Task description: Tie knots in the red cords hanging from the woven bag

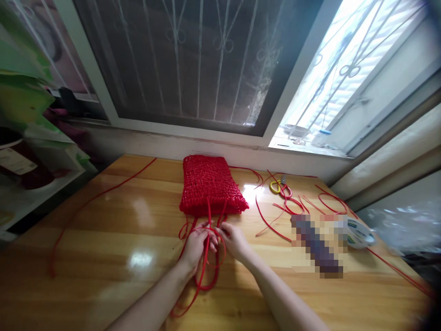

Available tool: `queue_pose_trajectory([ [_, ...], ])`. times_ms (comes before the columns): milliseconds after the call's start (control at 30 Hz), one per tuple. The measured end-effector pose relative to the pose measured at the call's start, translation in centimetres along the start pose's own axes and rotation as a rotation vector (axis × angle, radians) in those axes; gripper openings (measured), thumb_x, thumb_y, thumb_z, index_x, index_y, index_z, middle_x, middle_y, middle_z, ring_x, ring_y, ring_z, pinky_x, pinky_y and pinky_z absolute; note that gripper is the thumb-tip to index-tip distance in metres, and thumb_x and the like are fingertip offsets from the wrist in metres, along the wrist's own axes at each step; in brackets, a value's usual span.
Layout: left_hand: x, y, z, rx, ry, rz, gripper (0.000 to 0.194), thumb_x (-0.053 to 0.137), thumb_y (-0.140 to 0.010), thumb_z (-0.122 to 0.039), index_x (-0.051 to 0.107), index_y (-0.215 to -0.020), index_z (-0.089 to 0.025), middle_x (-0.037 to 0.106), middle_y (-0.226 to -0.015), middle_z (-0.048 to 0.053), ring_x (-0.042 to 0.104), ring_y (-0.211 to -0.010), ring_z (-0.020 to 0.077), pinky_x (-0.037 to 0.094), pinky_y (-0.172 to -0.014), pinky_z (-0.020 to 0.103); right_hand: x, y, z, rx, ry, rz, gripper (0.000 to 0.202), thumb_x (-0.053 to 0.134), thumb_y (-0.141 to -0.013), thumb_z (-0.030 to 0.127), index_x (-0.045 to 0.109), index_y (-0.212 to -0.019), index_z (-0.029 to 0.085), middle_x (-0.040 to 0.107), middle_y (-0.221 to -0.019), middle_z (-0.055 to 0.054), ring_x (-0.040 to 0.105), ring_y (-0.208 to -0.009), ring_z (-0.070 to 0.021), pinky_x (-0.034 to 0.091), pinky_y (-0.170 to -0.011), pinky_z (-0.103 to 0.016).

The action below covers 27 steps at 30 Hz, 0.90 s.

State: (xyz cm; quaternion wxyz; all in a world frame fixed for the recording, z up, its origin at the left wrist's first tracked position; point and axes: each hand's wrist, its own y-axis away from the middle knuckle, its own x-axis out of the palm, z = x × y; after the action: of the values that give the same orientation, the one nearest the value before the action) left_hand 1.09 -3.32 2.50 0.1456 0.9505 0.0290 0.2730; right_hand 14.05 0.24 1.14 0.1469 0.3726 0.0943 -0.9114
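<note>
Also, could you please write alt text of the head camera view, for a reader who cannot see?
Two bare hands, left and right, work red cord at the near edge of a red woven bag. Scissors and loose red strands lie to the right on a wooden table.

This looks like a room in a home, with a light wooden table set close against the wall below a large sliding window in a pale frame, with curled metal bars across it. Beyond the table's far right corner hangs a beige curtain, and off its left edge stands a white shelf carrying a dark container with a pale label, with a green patterned cloth above.
</note>
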Motion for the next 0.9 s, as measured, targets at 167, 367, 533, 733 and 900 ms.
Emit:
queue_pose_trajectory([
  [167,0.0,0.0,-0.4,-0.128,0.252,0.039,0.009,0.048,-0.075,-0.014,0.051,-0.084,-0.012,0.048,-0.050,-0.003,0.039,-0.039,0.0042,0.033,-0.040,0.015,0.2,-0.1,0.1,0.050,0.031,0.000,0.026,0.045,-0.080,0.032,0.055,-0.061,0.017,0.057,-0.058,0.000,0.046,-0.052,-0.0103,0.032,-0.049,-0.019],
  [367,-0.2,0.2,-0.7,-0.240,0.296,-0.027,0.014,0.040,-0.079,-0.007,0.053,-0.077,-0.010,0.048,-0.054,-0.002,0.037,-0.038,0.0013,0.032,-0.038,0.012,1.3,-0.4,0.0,0.099,0.025,-0.023,0.028,0.045,-0.079,0.034,0.057,-0.061,0.017,0.058,-0.056,-0.001,0.047,-0.050,-0.0108,0.032,-0.048,-0.020],
  [533,-0.1,0.3,-0.9,-0.263,0.251,-0.104,0.011,0.043,-0.080,-0.009,0.055,-0.079,-0.011,0.053,-0.056,-0.001,0.042,-0.037,0.0013,0.039,-0.039,0.012,1.7,-0.5,-0.1,0.114,0.000,-0.025,0.028,0.046,-0.078,0.035,0.057,-0.060,0.017,0.057,-0.055,0.000,0.046,-0.050,-0.0105,0.031,-0.047,-0.019],
  [733,-0.4,0.2,-1.3,-0.286,0.295,-0.111,0.014,0.045,-0.079,-0.006,0.057,-0.086,-0.008,0.064,-0.069,0.007,0.061,-0.059,0.0101,0.052,-0.055,0.021,2.0,-0.7,-1.0,0.109,-0.039,-0.050,0.024,0.050,-0.074,0.033,0.054,-0.057,0.017,0.052,-0.052,0.002,0.043,-0.049,-0.0096,0.030,-0.047,-0.018],
  [900,-0.3,0.5,-1.6,-0.304,0.355,-0.144,0.014,0.047,-0.078,-0.006,0.060,-0.084,-0.007,0.065,-0.070,0.008,0.062,-0.060,0.0103,0.053,-0.056,0.019,2.1,-1.0,-1.2,0.129,-0.080,-0.054,0.030,0.049,-0.074,0.039,0.053,-0.055,0.016,0.049,-0.049,0.003,0.040,-0.047,-0.0090,0.028,-0.045,-0.018],
])
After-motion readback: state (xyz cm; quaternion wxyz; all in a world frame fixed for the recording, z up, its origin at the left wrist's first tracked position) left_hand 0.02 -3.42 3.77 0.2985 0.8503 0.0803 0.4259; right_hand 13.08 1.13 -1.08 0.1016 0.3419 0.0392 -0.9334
